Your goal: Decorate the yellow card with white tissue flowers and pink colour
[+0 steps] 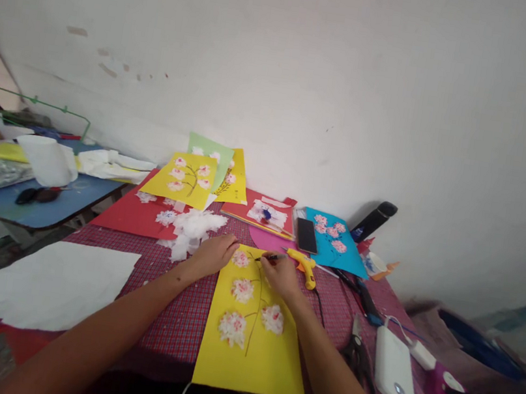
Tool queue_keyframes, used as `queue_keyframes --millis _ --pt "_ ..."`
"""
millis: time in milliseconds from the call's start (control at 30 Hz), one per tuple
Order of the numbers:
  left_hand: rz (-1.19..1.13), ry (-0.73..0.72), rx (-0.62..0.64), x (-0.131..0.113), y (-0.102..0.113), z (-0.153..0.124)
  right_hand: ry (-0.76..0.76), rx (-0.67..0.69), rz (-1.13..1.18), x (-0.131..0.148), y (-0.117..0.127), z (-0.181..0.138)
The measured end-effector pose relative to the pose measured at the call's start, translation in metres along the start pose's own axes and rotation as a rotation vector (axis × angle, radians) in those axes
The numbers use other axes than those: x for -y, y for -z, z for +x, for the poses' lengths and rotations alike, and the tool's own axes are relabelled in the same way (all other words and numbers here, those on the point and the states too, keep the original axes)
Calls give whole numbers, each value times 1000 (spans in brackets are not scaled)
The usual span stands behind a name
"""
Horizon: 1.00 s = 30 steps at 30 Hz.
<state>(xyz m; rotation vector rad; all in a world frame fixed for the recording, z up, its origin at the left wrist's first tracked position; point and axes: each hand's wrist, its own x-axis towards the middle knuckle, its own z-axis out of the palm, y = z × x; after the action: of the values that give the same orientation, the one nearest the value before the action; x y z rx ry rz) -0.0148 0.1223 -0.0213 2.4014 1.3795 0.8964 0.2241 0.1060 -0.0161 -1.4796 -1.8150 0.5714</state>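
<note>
A yellow paper sheet [222, 365] lies before me, bearing several white-and-pink tissue flowers [242, 290] and a thin dark drawn stem [259, 288] with side branches. My right hand [281, 275] is closed around a dark marker [267, 259], its tip at the upper end of the stem, close to the top flower [240, 258]. At the sheet's upper left corner, my left hand [217, 255] grips the edge with bent fingers; its fingertips are partly hidden. Crumpled white tissue [193, 229] lies just beyond the left hand.
Finished-looking flower cards [186, 179] lean by the wall. A yellow glue gun [302, 265], phone [306, 235] and blue card [335, 242] are beyond my right hand. Scissors [358, 353] and a white power bank [395, 371] lie at right. White paper [47, 283] covers the left side.
</note>
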Motion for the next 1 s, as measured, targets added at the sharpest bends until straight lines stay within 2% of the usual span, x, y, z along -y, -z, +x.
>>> queue_keyframes --millis 233,500,1000 --pt "7 12 12 -1 1 0 -9 -11 3 4 10 -3" --pt "16 9 10 0 2 1 -18 3 26 -3 3 -4" --pt "6 8 -10 2 -1 1 -10 14 -1 -8 6 -9"
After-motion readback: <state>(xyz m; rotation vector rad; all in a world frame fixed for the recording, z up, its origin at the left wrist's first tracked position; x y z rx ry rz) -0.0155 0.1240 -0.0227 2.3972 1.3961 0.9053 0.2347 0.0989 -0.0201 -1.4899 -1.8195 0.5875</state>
